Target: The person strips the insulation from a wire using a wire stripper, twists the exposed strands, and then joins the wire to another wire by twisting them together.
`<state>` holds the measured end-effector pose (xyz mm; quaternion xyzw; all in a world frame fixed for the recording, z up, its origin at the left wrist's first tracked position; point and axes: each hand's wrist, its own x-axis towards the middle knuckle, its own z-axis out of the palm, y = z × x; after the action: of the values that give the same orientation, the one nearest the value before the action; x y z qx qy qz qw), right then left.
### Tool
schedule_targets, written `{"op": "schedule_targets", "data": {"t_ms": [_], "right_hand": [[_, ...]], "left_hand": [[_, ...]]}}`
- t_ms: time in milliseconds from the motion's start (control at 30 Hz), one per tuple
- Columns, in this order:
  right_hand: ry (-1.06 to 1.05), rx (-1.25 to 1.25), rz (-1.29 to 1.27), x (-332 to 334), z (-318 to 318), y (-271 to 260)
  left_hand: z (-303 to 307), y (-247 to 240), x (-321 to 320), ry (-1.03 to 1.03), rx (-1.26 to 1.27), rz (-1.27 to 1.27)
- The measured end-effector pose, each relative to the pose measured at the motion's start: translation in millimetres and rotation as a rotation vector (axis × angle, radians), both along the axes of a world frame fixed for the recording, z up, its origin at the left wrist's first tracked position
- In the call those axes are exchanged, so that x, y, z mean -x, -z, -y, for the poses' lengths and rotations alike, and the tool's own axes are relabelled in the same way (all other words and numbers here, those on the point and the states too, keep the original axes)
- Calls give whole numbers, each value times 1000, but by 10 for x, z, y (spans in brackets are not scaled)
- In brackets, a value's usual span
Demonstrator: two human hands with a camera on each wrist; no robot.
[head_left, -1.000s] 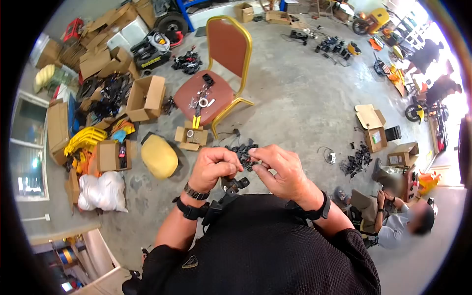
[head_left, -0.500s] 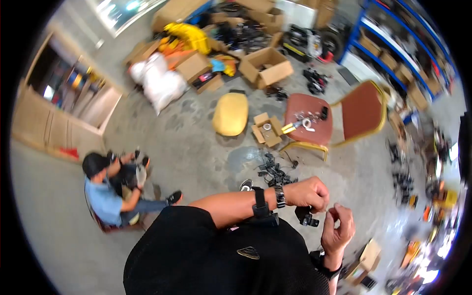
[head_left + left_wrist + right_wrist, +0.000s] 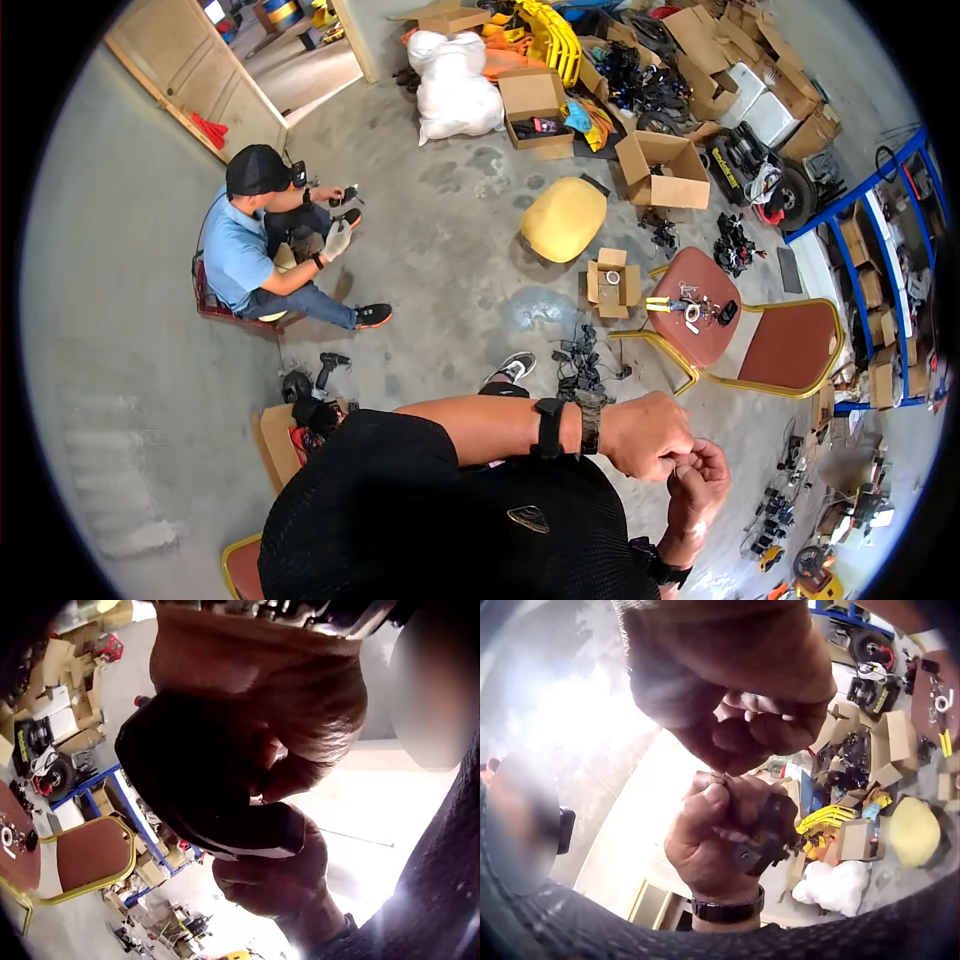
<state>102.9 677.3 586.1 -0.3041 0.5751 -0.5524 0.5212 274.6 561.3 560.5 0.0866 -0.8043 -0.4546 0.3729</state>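
In front of the black shirt, my left hand and right hand meet at the fingertips. The left fingers are curled around a dark black part with a bracket-like end, seen in the right wrist view below the right hand. Close up in the left wrist view, the black part is a curved, shadowed body; the left hand hides it in the head view. Between the fingertips of both hands shows a thin, wire-like piece, pinched by the right thumb and fingers.
A red chair holds tape, yellow-handled pliers and small parts. Black parts lie on the floor near my shoe. Nearby are a small carton and a yellow seat. A seated person works at the left; blue shelves stand right.
The head view has swung left, bringing the seated person and doorway into view. My hands, apart a second ago, have come together at the fingertips.
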Motion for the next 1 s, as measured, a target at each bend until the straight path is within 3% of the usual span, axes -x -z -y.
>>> {"op": "schedule_targets", "data": {"t_ms": [133,167,333,500,567,633,733,800,867,933,1000], "right_hand": [[82,203,-487,-146,3,108],[51,273,-587,-184,-1,72],[-39,457,-1053,-325,261,-129],[95,398,-1168,-441,476,-215],[117,338,-1159,-491,616,-292],[220,411,-1075,-540,754,-292],[319,352,-1016,-611,844,-252],[381,111,-651,-690,859,-243],[398,-5,-268,-707,932,-250],[353,-83,-59,-595,923,-174],[327,-111,143,-462,894,-63]], "left_hand": [[157,21,-120,41,-312,43],[236,-40,-180,153,-528,123],[569,137,-84,404,-829,90],[982,119,36,522,-577,184],[1168,151,72,615,-650,262],[1349,-57,106,609,-698,333],[1578,60,176,756,-748,332],[1618,10,207,752,-812,372],[1691,-29,283,792,-464,267],[1709,-151,356,787,-93,171],[1721,-199,471,790,85,130]]}}
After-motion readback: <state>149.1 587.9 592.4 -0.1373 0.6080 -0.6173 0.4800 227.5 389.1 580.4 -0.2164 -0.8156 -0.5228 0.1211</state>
